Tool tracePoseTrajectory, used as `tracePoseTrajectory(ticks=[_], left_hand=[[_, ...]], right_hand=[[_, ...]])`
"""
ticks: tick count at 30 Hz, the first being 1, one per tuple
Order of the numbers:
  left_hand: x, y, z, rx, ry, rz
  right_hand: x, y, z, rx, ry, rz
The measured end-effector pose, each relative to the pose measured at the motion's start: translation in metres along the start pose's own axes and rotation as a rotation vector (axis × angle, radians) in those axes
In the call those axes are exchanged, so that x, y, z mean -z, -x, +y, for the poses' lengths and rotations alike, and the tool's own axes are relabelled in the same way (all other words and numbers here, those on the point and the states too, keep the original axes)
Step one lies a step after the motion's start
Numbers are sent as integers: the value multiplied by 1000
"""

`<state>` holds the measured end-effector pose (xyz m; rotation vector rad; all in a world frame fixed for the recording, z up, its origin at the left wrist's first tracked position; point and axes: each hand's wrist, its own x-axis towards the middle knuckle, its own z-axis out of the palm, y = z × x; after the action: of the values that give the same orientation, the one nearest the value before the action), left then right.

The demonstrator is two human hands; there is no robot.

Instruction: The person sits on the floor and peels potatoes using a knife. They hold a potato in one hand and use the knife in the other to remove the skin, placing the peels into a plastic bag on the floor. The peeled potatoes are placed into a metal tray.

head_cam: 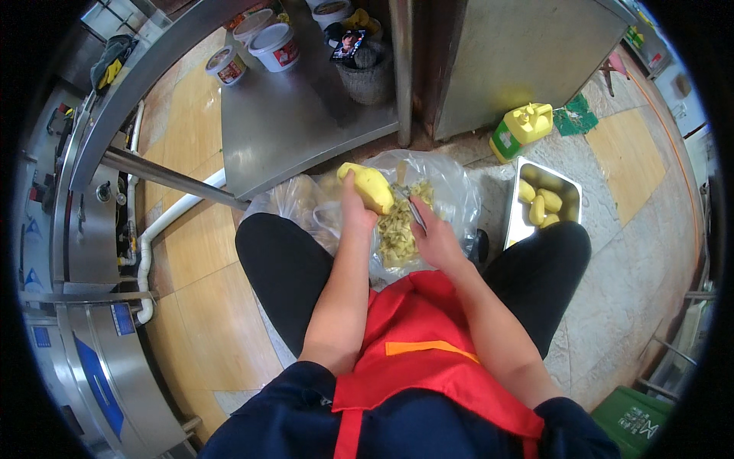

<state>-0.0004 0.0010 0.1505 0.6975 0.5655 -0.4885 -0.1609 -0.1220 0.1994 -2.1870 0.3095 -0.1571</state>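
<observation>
My left hand (356, 207) grips a large yellow potato (370, 188), whose visible surface is mostly peeled, with a brownish patch at its lower end. In my right hand (438, 238) is a metal peeler (415, 211), its head just right of the potato. Beneath both hands a clear plastic bag (459, 186) lies spread on the floor, holding a heap of potato peelings (398, 238). To the right, a rectangular steel pan (514, 215) holds several peeled potatoes (537, 210); my knee hides part of it.
A steel shelf (269, 137) ahead bears lidded tubs (274, 47), a woven basket (367, 80) and a phone (348, 45). A yellow jug (523, 131) stands beyond the pan. White pipes (172, 215) run at left. A green bin (631, 416) sits at lower right.
</observation>
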Motion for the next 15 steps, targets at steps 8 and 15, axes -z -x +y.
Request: tracePoseTrajectory(ticks=[8,15], left_hand=[[30,-27,-8,68,48,125],[30,-26,-13,47,58,91]], right_hand=[[-11,13,-45,-185,83,-165],[-13,14,-15,2,-31,-63]])
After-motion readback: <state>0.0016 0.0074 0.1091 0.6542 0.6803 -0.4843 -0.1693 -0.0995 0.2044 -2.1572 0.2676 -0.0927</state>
